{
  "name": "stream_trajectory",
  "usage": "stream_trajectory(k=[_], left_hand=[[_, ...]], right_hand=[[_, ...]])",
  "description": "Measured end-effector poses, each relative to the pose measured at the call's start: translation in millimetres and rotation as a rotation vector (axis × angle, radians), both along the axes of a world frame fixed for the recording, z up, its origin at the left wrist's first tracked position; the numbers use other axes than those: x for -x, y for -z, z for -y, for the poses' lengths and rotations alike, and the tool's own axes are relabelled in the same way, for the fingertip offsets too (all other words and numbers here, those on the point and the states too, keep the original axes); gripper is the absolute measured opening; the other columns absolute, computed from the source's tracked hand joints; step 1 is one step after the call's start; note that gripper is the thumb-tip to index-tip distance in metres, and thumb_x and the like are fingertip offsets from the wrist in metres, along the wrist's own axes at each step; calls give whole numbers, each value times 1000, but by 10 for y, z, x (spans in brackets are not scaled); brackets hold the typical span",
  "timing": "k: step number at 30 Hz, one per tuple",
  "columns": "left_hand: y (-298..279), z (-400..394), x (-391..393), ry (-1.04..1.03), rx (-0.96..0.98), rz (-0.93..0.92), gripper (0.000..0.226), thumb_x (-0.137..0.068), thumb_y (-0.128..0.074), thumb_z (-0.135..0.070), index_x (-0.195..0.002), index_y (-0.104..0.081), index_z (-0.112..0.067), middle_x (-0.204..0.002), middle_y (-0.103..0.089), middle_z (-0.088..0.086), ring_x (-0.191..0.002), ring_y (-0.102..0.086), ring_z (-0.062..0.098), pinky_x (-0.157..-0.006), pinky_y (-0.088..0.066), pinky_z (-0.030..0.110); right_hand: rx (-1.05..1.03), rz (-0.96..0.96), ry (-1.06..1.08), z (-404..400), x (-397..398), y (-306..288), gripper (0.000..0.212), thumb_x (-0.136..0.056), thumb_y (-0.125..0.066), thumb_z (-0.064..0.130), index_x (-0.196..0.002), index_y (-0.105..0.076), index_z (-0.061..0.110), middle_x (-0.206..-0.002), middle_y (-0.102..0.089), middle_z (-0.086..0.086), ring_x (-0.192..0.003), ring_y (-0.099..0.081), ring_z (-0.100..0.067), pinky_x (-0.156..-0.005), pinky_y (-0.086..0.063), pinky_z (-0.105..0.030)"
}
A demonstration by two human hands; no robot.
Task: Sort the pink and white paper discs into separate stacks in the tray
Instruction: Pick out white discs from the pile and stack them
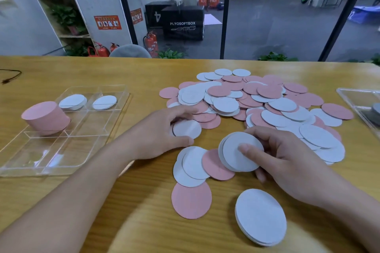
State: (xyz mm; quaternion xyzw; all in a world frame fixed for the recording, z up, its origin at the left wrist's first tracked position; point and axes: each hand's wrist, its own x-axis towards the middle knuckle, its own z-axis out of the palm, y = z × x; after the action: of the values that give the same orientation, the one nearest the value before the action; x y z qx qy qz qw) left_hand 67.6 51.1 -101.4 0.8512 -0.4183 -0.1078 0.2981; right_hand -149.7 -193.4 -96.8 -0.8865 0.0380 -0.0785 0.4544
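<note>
A big heap of mixed pink and white paper discs (265,100) covers the wooden table's middle and right. My left hand (158,133) grips a white disc (187,129) at the heap's near edge. My right hand (287,160) holds a small stack of white discs (236,156), thumb on top. Loose discs lie nearer me: a pink disc (191,200) and a white stack (260,216). The clear divided tray (61,150) at left holds a tall pink stack (46,118) and two low white stacks (73,101) in the far compartments.
A second clear tray (357,100) with a grey object juts in at the right edge. A black cable (10,77) lies at the far left. A glass wall runs along the table's far edge.
</note>
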Motion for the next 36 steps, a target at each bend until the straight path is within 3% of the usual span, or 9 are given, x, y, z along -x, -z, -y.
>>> stream_trajectory(k=[5,9,14,18,21,24,30,33,36], left_hand=[[-3,-7,-21,-43,69,-5,80,-81,-97,-43,-149,-56,-54,-132,-62,-26,-120,-59,2,-102,-49,26],[41,40,-17,-107,201,-13,81,-80,-97,-27,-146,-59,-53,-121,-60,-17,-101,-62,9,-87,-52,24],[-15,113,126,-181,440,-216,41,-87,-93,-12,-122,-81,-30,-105,-76,-7,-90,-77,12,-85,-62,30],[-63,145,276,-160,561,-351,9,-94,-87,-16,-102,-85,-19,-104,-83,5,-99,-76,18,-92,-58,41],[-80,171,415,-109,552,-365,3,-96,-85,-17,-100,-84,-17,-104,-81,8,-93,-72,13,-87,-54,34],[-71,194,545,-35,533,-393,2,-100,-80,-11,-100,-81,-13,-94,-80,1,-83,-68,9,-76,-52,23],[-117,200,657,103,468,-446,15,-106,-68,1,-111,-80,-5,-96,-80,7,-80,-72,19,-78,-59,25],[-126,176,633,60,450,-413,23,-103,-71,2,-118,-82,-13,-110,-81,5,-89,-79,22,-81,-61,28],[-174,78,527,62,283,-218,28,-94,-88,-18,-117,-83,-32,-106,-76,-9,-84,-68,10,-78,-57,26]], right_hand=[[-4,5,-6,-11,18,-3,21,-107,-58,54,-115,-70,39,-61,-63,-8,-57,-51,-15,-64,-42,-33],[-7,17,-9,-15,12,-1,21,-107,-59,52,-114,-71,37,-61,-62,-8,-56,-53,-16,-60,-41,-25],[-31,48,15,-21,9,-15,17,-107,-59,50,-108,-69,36,-60,-62,-8,-55,-53,-17,-58,-41,-23],[-30,62,28,-32,16,-20,19,-109,-55,49,-109,-64,32,-63,-64,-9,-64,-56,-33,-65,-47,-42],[-36,85,22,-44,18,-2,20,-110,-55,47,-112,-61,28,-66,-64,-8,-65,-57,-28,-69,-49,-50],[-5,114,28,-47,8,34,11,-111,-55,43,-114,-59,33,-71,-68,-3,-64,-62,-18,-67,-52,-44],[44,113,-10,-85,-21,69,25,-112,-55,43,-136,-62,46,-73,-71,-5,-67,-69,-20,-68,-53,-38],[81,122,9,-48,-14,46,18,-113,-55,44,-124,-67,40,-65,-64,-6,-60,-60,-19,-63,-47,-33],[95,123,24,-27,7,32,14,-112,-55,44,-117,-67,38,-61,-61,-3,-56,-56,-14,-60,-44,-25]])
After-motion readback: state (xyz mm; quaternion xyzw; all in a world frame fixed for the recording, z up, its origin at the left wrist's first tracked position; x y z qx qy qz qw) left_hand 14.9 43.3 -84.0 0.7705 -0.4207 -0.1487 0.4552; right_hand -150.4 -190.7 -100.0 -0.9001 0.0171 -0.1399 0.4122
